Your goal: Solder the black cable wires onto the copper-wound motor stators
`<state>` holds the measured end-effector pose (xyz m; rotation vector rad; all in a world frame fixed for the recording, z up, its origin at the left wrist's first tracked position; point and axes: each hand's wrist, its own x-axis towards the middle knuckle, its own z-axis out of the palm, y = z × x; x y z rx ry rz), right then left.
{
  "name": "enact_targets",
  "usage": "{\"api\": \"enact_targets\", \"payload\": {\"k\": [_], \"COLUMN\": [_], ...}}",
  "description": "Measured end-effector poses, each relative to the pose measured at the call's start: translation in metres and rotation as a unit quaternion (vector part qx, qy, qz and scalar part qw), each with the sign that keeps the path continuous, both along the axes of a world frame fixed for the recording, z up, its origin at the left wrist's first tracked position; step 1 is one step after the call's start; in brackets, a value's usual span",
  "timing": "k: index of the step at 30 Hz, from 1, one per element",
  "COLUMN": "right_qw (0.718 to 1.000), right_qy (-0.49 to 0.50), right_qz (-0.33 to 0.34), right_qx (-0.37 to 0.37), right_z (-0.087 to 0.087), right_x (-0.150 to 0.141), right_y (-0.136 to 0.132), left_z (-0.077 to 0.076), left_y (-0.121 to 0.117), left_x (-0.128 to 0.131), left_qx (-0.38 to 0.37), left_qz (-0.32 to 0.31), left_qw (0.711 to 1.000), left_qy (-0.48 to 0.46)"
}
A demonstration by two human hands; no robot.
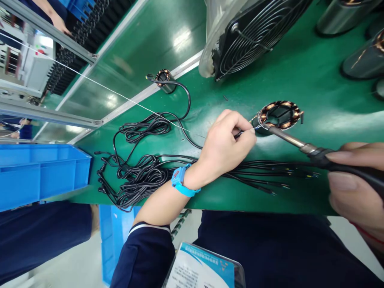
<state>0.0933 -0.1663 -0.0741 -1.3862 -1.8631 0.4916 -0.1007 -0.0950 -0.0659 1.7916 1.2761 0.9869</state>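
Stator (279,115), ringed with copper coils, sits on the green mat (300,68), well back from the near edge, with bare mat to its right and a fan guard (255,32) looming just behind it. Left hand (223,150) is pinched tight on a thin wire (144,106) right at the stator's left rim, fingertips almost touching it, blue wrist strap (180,182) showing. Right hand (354,188) is curled around the dark grip of a soldering iron (303,145), whose metal shaft slants up-left so the tip meets the stator's near-left rim, just by the left fingers. Between the hands a fan of black leads (270,176) runs along the mat near its front edge. Left of the wrist, tangled black cables (141,172) crowd the mat up to a blue bin (39,172) at the corner. A second stator (163,78) stands farther back by the metal rail.
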Motion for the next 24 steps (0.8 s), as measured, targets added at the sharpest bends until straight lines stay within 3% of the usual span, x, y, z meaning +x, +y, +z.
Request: {"api": "enact_targets", "payload": {"k": [7,13,16,24], "right_qw": [0.998,0.999,0.999,0.997], "right_qy": [0.040,0.030,0.033,0.046], "right_qz": [0.058,0.014,0.036,0.019], "right_qx": [0.004,-0.010,-0.015,0.058], "right_z": [-0.003,-0.002,-0.007,0.002], "right_x": [0.002,0.002,0.005,-0.004], "right_y": [0.007,0.002,0.004,0.013], "left_z": [-0.001,-0.001,-0.001,-0.001], "left_y": [-0.001,-0.001,0.000,0.000], "left_x": [0.001,0.001,0.001,0.001], "left_qx": [-0.002,-0.006,-0.008,-0.012], "left_qz": [0.001,0.006,0.007,0.010], "left_qw": [1.000,1.000,1.000,1.000], "left_qy": [-0.003,0.005,-0.003,-0.008]}}
